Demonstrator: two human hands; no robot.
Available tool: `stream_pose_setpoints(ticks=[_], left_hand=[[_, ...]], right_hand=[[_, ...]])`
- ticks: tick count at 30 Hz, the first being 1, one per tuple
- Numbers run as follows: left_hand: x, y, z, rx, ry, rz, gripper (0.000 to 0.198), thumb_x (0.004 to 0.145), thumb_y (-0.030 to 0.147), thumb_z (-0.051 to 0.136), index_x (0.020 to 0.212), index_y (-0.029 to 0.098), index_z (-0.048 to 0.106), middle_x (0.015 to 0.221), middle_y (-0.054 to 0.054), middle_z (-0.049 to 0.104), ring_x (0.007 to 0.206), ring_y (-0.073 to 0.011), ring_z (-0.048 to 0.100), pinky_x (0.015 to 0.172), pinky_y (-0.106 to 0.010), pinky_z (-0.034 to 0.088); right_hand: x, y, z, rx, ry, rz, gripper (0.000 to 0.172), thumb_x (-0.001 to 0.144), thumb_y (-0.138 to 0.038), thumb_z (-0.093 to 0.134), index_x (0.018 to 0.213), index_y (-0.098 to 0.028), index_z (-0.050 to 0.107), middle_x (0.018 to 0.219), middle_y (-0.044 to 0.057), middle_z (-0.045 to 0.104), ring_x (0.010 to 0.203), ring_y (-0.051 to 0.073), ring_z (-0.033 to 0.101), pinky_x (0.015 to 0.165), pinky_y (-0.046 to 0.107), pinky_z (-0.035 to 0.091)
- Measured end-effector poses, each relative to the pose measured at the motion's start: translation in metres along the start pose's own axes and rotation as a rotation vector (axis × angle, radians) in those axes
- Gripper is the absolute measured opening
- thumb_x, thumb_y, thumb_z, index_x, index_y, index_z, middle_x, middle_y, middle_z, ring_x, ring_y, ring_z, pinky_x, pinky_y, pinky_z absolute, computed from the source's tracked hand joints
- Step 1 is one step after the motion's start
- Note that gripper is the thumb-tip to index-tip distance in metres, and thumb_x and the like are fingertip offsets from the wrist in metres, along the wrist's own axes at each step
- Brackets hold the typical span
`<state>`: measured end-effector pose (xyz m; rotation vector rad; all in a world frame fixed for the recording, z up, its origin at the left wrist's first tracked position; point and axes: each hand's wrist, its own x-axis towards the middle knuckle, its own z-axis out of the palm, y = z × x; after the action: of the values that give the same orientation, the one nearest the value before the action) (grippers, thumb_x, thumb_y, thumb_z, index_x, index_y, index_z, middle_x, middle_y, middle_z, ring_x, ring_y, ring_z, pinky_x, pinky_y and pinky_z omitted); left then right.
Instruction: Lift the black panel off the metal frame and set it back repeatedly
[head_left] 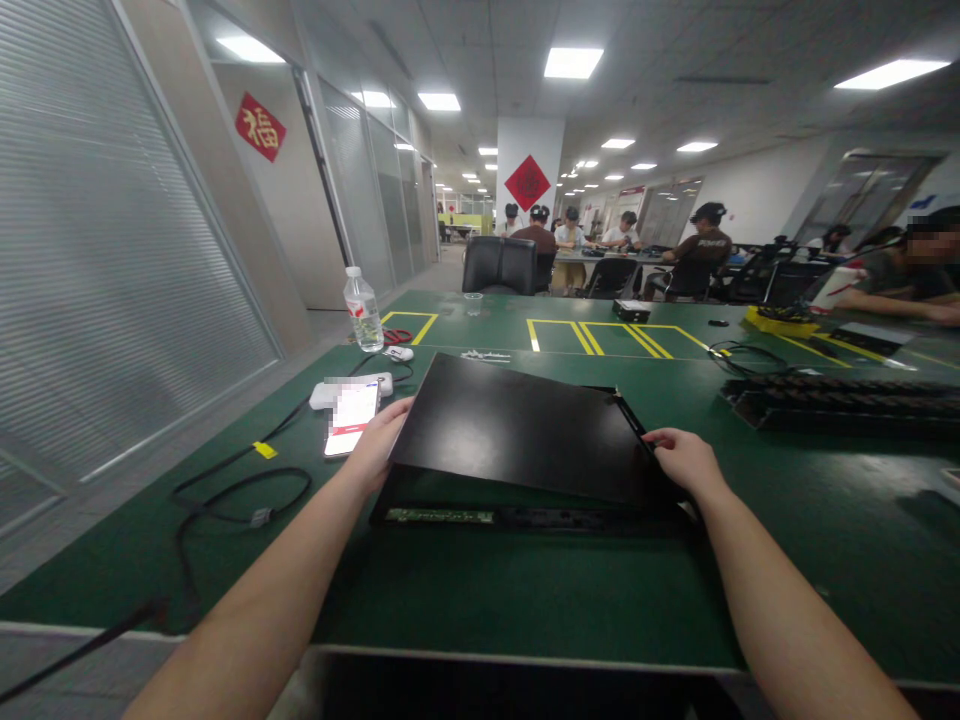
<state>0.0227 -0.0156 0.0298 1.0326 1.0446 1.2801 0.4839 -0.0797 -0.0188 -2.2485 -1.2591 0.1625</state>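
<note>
While it tilts, the lid [517,425] spans left hand [379,440] to right hand [684,462].

A flat black panel [517,425] looks like smooth painted metal with a soft sheen that catches the ceiling lights. The surface [525,590] is covered in matt green matting with yellow tape lines. A clear plastic water bottle [363,310] and a glossy phone screen [351,418] sit nearby.

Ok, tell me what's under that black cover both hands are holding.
Under the raised black cover, held by the left hand and right hand, only a front strip of a black chassis shows, with a green circuit board toward the left hand. The rest is covered.
</note>
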Motion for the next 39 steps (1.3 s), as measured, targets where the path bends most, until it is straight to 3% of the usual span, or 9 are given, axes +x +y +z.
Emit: stream_pose_setpoints(ticks=[4,8,14,26,32,39], left_hand=[[-0.002,0.005,0.005,-0.113,-0.039,-0.011,0.042,0.060,0.023,0.083,0.101,0.014,0.079,0.092,-0.009,0.080,0.085,-0.0261,0.074,0.065,-0.028,0.055],[-0.004,0.008,0.006,-0.214,-0.061,-0.060,0.036,0.067,0.037,0.078,0.095,0.014,0.080,0.092,-0.010,0.080,0.091,-0.0309,0.074,0.071,-0.034,0.058],[-0.015,0.013,0.008,-0.128,-0.086,0.038,0.055,0.055,0.028,0.087,0.107,0.013,0.079,0.099,-0.011,0.080,0.095,-0.0309,0.074,0.072,-0.030,0.055],[-0.016,0.011,0.007,-0.108,-0.073,0.118,0.054,0.057,0.029,0.083,0.108,0.012,0.080,0.095,-0.010,0.081,0.095,-0.0335,0.074,0.074,-0.033,0.057],[-0.016,0.008,0.006,-0.117,-0.079,0.156,0.055,0.058,0.031,0.083,0.111,0.014,0.080,0.096,-0.011,0.081,0.099,-0.0360,0.073,0.084,-0.039,0.058],[-0.016,0.007,0.006,-0.115,-0.073,0.187,0.059,0.057,0.032,0.084,0.113,0.015,0.080,0.099,-0.011,0.081,0.103,-0.0383,0.072,0.088,-0.042,0.057]], right_hand=[[-0.001,-0.003,-0.002,-0.027,-0.022,-0.005,0.035,0.071,-0.010,0.058,0.093,-0.024,0.081,0.082,0.004,0.074,0.071,0.017,0.063,0.061,0.026,0.042],[-0.004,-0.006,-0.004,-0.034,-0.048,0.001,0.037,0.074,-0.009,0.055,0.096,-0.024,0.082,0.085,0.004,0.074,0.072,0.017,0.062,0.061,0.026,0.041],[-0.006,-0.011,-0.008,-0.043,-0.057,0.006,0.039,0.074,-0.008,0.055,0.098,-0.024,0.081,0.084,0.004,0.073,0.072,0.017,0.061,0.061,0.026,0.040],[-0.005,-0.009,-0.007,0.021,-0.043,0.010,0.040,0.071,-0.013,0.058,0.102,-0.024,0.080,0.077,0.002,0.073,0.067,0.017,0.062,0.057,0.025,0.040],[-0.003,-0.009,-0.004,0.025,-0.023,0.023,0.035,0.083,-0.030,0.057,0.108,-0.022,0.080,0.090,0.007,0.076,0.081,0.021,0.068,0.069,0.029,0.047],[0.000,-0.004,0.000,0.096,0.012,0.038,0.029,0.085,-0.038,0.057,0.092,-0.023,0.081,0.098,0.009,0.078,0.095,0.027,0.071,0.075,0.031,0.050]])
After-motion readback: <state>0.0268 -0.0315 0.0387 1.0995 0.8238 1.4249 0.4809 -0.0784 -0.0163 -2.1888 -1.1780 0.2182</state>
